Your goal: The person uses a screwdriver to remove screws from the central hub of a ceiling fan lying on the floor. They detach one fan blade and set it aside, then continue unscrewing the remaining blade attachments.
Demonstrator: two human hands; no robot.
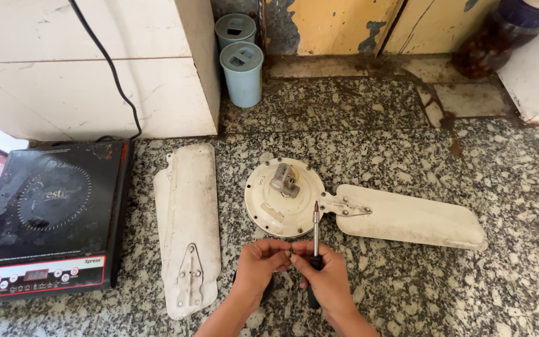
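A round cream ceiling fan motor [284, 198] lies on the speckled granite counter [407, 137], with one cream blade [410, 218] still bolted on at its right. My right hand [327, 273] grips a screwdriver [315, 224] whose shaft points up toward the motor's lower edge. My left hand [259, 262] meets the right at the screwdriver handle, fingertips pinched together; what they pinch is too small to tell. Two detached blades [188, 224] lie stacked to the left of my hands.
A black induction cooktop [51, 218] sits at the far left with its cable running up the white tiled wall. Two pale blue lidded containers [242, 68] stand at the back. A dark jar [500, 34] stands at the top right corner.
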